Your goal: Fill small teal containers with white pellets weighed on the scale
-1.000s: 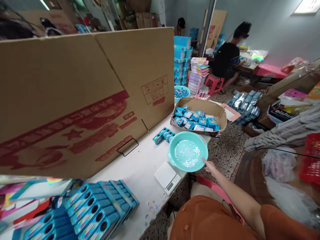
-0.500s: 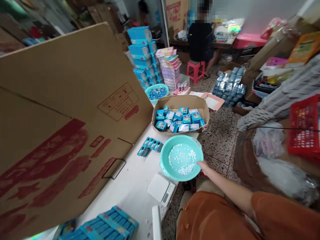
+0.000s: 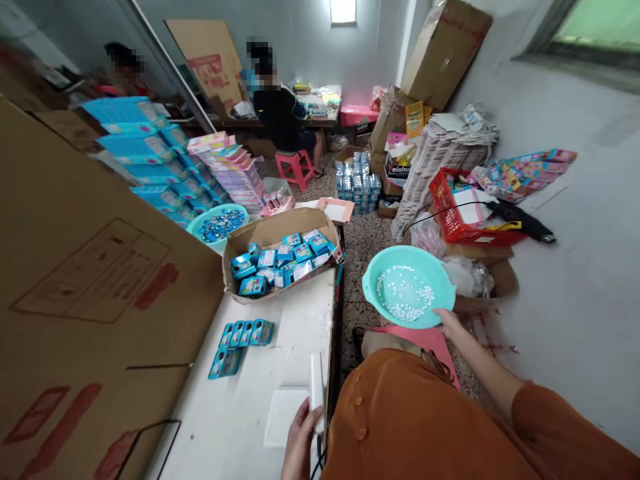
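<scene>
My right hand (image 3: pixel 449 322) grips the near rim of a teal plastic basin (image 3: pixel 380 297) with small white beads in its bottom; the basin hangs in the air to the right of the white table (image 3: pixel 300 320), over the floor. My left hand (image 3: pixel 300 440) is at the table's near edge, fingers curled on a white scale (image 3: pixel 317 390) tipped on its edge beside a flat white plate (image 3: pixel 281 417). Small blue packs (image 3: pixel 240 337) lie in a row on the table.
An open cardboard tray (image 3: pixel 250 237) of blue packs sits at the table's far end, a second teal basin (image 3: pixel 217 223) behind it. A big cardboard sheet (image 3: pixel 85 267) stands along the left. A red basket (image 3: pixel 450 213), boxes and bags crowd the floor at right. A person sits on a pink stool (image 3: pixel 295 167).
The basin has been carried off the table to the right, over the floor. My view has swung right. My left hand has come into view holding the white scale.
</scene>
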### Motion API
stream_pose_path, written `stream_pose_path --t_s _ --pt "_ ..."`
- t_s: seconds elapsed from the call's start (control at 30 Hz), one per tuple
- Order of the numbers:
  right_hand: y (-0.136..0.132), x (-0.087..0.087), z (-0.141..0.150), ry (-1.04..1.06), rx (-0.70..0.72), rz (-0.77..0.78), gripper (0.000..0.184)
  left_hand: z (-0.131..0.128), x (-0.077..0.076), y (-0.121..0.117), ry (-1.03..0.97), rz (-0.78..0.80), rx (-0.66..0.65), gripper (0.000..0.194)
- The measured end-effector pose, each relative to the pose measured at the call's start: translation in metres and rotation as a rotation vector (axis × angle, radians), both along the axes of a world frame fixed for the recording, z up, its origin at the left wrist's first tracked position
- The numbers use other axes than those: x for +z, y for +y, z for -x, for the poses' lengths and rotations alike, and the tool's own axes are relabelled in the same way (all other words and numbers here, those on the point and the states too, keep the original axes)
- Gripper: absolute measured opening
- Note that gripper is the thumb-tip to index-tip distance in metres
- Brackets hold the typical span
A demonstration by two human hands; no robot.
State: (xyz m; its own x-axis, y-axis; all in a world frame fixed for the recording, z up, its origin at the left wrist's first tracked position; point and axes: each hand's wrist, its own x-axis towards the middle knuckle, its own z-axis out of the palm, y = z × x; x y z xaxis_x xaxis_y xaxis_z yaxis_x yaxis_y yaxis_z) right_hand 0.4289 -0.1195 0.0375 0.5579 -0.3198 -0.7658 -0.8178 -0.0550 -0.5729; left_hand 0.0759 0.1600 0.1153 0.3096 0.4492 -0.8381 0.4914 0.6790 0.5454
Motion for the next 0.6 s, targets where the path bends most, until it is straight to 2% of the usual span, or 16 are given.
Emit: stream_pose_path --t_s 0.07,0.13,0.27,0.37,0.43,0.5,0.6 --pt "-0.019 0.005 -0.003 -0.023 -0.127 -0.016 0.044 -0.017 0.0 0.005 -0.114 0.02 -0.05 0.063" --pt "-0.033 0.009 -0.009 -0.05 -0.198 -0.038 0.044 -0.035 -0.004 0.01 -0.146 0.034 -0.109 0.064" --pt "-0.033 0.024 -0.033 -0.118 -0.271 -0.118 0.044 -0.078 -0.015 0.021 -0.181 0.068 -0.249 0.067" --pt "-0.009 0.034 -0.067 -0.138 -0.299 -0.156 0.045 -0.123 -0.017 0.031 -0.206 0.083 -0.335 0.069" --pt "0.014 0.032 -0.098 -0.139 -0.285 -0.182 0.044 -0.162 -0.019 0.038 -0.211 0.062 -0.354 0.069" --pt "0.04 0.023 -0.137 -0.138 -0.253 -0.218 0.044 -0.211 -0.022 0.046 -0.23 0.047 -0.361 0.068" --pt "0.074 -0.002 -0.205 -0.119 -0.215 -0.27 0.05 -0.3 -0.033 0.057 -0.227 0.048 -0.379 0.066"
